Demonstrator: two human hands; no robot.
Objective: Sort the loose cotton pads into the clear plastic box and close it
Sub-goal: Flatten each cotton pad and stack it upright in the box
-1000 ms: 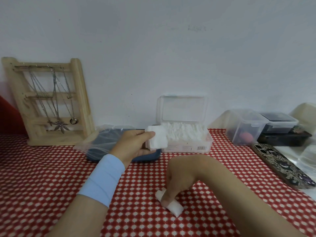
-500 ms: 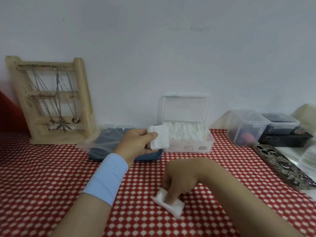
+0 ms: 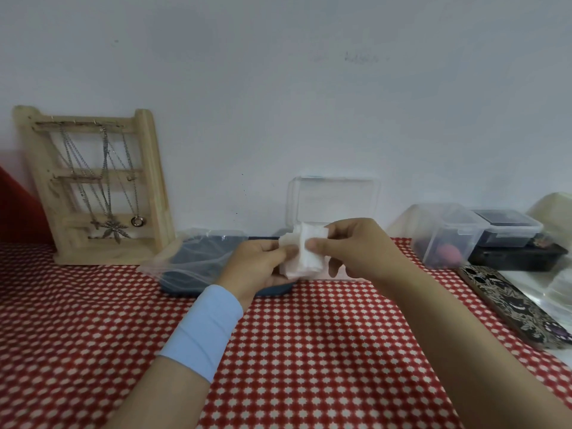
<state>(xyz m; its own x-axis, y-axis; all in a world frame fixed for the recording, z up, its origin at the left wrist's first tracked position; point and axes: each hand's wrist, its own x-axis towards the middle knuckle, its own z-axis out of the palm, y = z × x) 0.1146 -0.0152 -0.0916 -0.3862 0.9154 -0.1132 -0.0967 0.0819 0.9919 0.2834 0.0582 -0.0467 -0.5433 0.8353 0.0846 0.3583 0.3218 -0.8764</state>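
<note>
Head view, left hand [image 3: 260, 264]: I am gripping the cotton pads [image 3: 305, 255] from the left, above the table's far edge.
Head view, right hand [image 3: 356, 252]: I am pinching those pads, thumb in front.
Head view, clear plastic box [image 3: 334, 199]: standing open at the far edge, lid upright, body hidden behind my hands.
</note>
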